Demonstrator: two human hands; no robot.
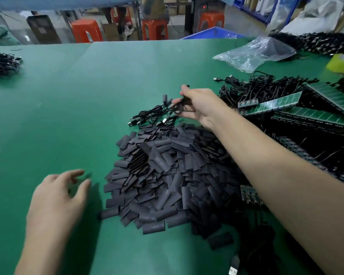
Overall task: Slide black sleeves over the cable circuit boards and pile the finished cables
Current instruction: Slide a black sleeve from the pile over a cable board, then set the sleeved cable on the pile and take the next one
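Your right hand (199,108) grasps a black cable (177,105), with the fingers curled round it. The cable hangs from the fingertips toward the small pile of cables (151,116), which lies on the green mat (68,106) just left of that hand. The heap of black sleeves (167,175) lies on the near side of the hand, partly under your right forearm. Green circuit board strips (270,103) and a tangle of loose cables (262,86) lie to the hand's right. A clear plastic bag (254,52) lies beyond it. Your left hand (58,195) is over the mat just left of the sleeve heap, fingers loosely bent. Motion blur prevents telling whether it holds anything.
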